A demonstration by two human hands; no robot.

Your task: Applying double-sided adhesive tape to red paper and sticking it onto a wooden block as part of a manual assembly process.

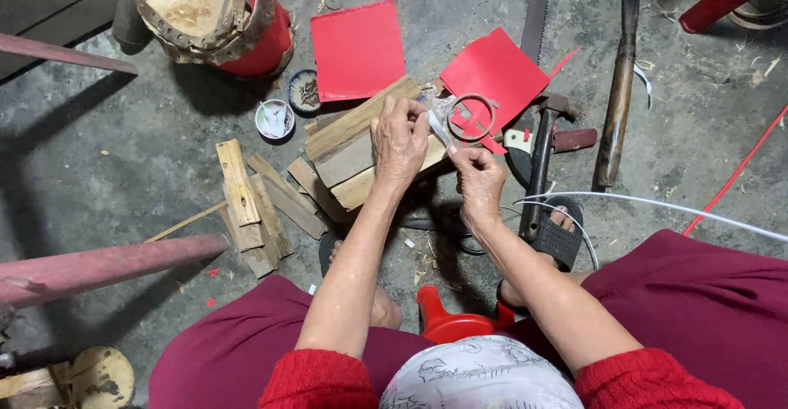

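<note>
Hands meet over wood blocks — left hand and right hand each pinch a pale strip, fingers closed on it.

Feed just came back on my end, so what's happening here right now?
A seated person works over a concrete floor. The left hand and right hand together pinch a thin pale strip, above stacked wood pieces. Red paper sheets, a hammer and a saw lie beyond the hands.
</note>
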